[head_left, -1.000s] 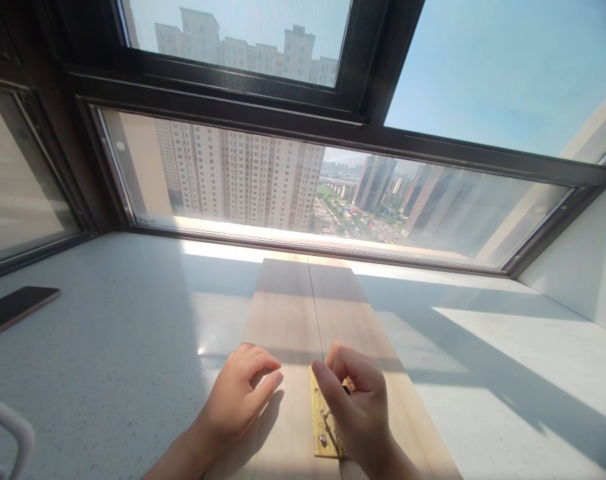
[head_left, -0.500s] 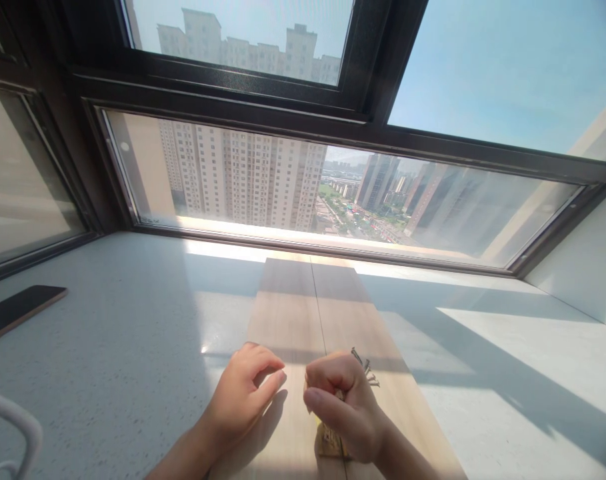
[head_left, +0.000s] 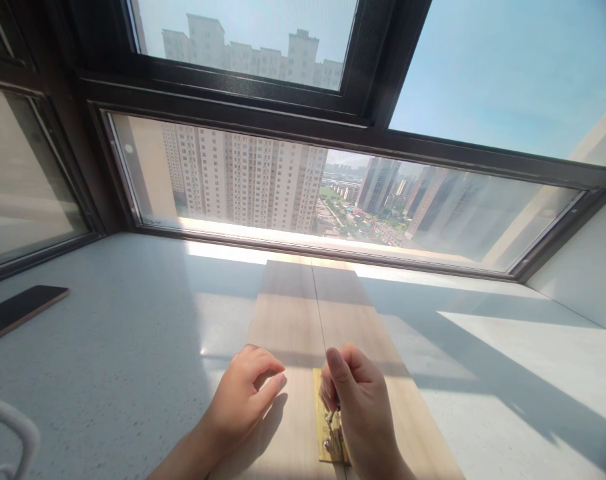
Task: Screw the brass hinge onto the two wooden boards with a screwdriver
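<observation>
1. A dark-framed window (head_left: 363,63) filled the upper half of the view, with tower blocks and blue sky beyond the glass.
2. Below it, a pale grey speckled sill (head_left: 133,320) ran the full width, part in sun and part in shade.
3. Two light wooden boards lay flat on the sill, long edges touching and running away toward the glass: the left board (head_left: 285,313) and the right board (head_left: 353,313).
4. A dark phone (head_left: 17,308) lay flat at the far left of the sill, well apart from the boards.
5. A white curved piece (head_left: 13,423) showed at the lower left corner; what it was could not be told.
6. The left hand (head_left: 243,400) rested on the near end of the left board, fingers loosely curled, thumb and fingertips apart, holding nothing.
7. The right hand (head_left: 363,407) sat on the near end of the right board, thumb and fingers drawn together in a pinch over the seam; what they pinched was too small to tell.
8. A brass hinge (head_left: 323,433) lay flat near the seam between the boards, just under the right hand's fingers and partly hidden by them.
9. Small screw heads (head_left: 327,419) showed on the hinge plate.
</observation>
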A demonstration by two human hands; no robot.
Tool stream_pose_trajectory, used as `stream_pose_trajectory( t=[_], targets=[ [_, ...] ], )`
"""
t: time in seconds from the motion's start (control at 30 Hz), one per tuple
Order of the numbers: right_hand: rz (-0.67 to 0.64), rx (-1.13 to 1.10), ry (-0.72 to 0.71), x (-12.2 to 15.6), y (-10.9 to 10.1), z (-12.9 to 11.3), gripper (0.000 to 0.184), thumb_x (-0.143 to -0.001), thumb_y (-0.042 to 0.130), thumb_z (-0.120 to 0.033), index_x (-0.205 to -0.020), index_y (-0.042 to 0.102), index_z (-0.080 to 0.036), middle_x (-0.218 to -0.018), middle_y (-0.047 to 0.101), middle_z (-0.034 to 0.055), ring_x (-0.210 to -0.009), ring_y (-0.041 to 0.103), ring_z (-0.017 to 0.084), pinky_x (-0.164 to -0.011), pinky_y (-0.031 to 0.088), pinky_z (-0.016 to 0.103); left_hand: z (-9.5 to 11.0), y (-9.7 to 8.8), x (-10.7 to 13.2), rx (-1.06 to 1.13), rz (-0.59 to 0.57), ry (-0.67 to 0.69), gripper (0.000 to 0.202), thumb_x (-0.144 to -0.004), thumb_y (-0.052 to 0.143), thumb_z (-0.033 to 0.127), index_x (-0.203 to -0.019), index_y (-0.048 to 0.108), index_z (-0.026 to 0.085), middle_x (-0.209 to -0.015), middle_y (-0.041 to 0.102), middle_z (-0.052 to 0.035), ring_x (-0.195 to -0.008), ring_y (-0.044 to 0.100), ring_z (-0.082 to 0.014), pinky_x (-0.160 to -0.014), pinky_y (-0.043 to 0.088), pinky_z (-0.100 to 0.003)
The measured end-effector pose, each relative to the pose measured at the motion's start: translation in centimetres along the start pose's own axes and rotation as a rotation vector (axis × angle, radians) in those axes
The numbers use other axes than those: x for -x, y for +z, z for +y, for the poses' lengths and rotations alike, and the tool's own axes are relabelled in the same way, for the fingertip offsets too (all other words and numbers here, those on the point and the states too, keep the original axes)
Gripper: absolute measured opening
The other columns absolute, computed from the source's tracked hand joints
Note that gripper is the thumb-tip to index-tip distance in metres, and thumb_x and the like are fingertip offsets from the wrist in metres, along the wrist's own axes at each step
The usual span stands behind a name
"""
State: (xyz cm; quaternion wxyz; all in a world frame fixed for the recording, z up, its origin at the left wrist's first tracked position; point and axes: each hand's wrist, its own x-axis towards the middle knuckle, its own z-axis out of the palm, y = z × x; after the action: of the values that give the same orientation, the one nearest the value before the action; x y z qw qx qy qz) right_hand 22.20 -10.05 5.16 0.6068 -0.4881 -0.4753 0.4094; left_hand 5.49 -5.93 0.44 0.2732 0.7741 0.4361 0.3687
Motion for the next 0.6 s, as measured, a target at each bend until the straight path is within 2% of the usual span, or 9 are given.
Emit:
stream_pose_trajectory(
  t=[0.07,0.17,0.37,0.43,0.53,0.6],
  targets=[
    [-0.023,-0.071,0.028,0.3,0.5,0.0,0.049,-0.082,0.054,-0.059,-0.059,0.033,-0.022,-0.046,0.030,-0.0091,-0.040,0.024,0.006,-0.039,0.019,0.021,0.0,0.0,0.0,0.000,0.005,0.005,0.013,-0.085,0.054,0.022,-0.078,0.065,0.022,-0.080,0.066,-0.0024,-0.083,0.057,-0.0196,-0.077,0.044,-0.035],
    [-0.125,-0.055,0.057,0.6,0.7,-0.2,0.050,-0.082,0.056,-0.057,-0.057,0.031,-0.022,-0.047,0.026,-0.0095,-0.041,0.019,0.005,-0.039,0.015,0.022,0.1,0.0,-0.1,-0.005,0.001,0.005,0.013,-0.085,0.054,0.023,-0.078,0.065,0.021,-0.079,0.066,-0.0023,-0.082,0.058,-0.0198,-0.076,0.044,-0.035],
    [-0.495,-0.117,0.194,0.0,-1.1,-0.5,0.053,-0.075,0.063,-0.057,-0.054,0.028,-0.023,-0.041,0.027,-0.0100,-0.038,0.020,0.004,-0.040,0.015,0.022,0.1,0.0,-0.1,-0.001,0.008,0.010,0.013,-0.084,0.054,0.023,-0.078,0.065,0.021,-0.079,0.066,-0.0031,-0.083,0.058,-0.0203,-0.076,0.044,-0.035],
    [-0.509,-0.093,0.122,-0.4,-1.5,-0.8,0.053,-0.076,0.063,-0.054,-0.051,0.030,-0.022,-0.041,0.032,-0.0078,-0.039,0.026,0.006,-0.041,0.019,0.023,0.0,0.0,0.0,-0.001,0.013,0.019,0.013,-0.084,0.054,0.022,-0.078,0.065,0.022,-0.080,0.066,-0.0032,-0.082,0.058,-0.0202,-0.076,0.044,-0.035],
    [-0.462,0.081,-0.084,-0.7,-1.5,-1.5,0.049,-0.079,0.062,-0.046,-0.047,0.038,-0.019,-0.052,0.043,-0.0027,-0.050,0.037,0.009,-0.050,0.027,0.025,0.1,0.0,0.0,-0.002,0.009,0.011,0.013,-0.084,0.054,0.023,-0.078,0.065,0.022,-0.079,0.066,-0.0030,-0.082,0.058,-0.0204,-0.075,0.044,-0.034],
    [-0.416,0.200,-0.156,-0.7,-1.3,-1.8,0.046,-0.078,0.062,-0.044,-0.048,0.040,-0.018,-0.055,0.042,-0.0029,-0.054,0.037,0.009,-0.053,0.029,0.026,0.1,-0.1,0.0,0.001,0.006,0.000,0.012,-0.084,0.055,0.023,-0.078,0.065,0.021,-0.079,0.066,-0.0029,-0.083,0.058,-0.0206,-0.076,0.044,-0.035]
  ],
)
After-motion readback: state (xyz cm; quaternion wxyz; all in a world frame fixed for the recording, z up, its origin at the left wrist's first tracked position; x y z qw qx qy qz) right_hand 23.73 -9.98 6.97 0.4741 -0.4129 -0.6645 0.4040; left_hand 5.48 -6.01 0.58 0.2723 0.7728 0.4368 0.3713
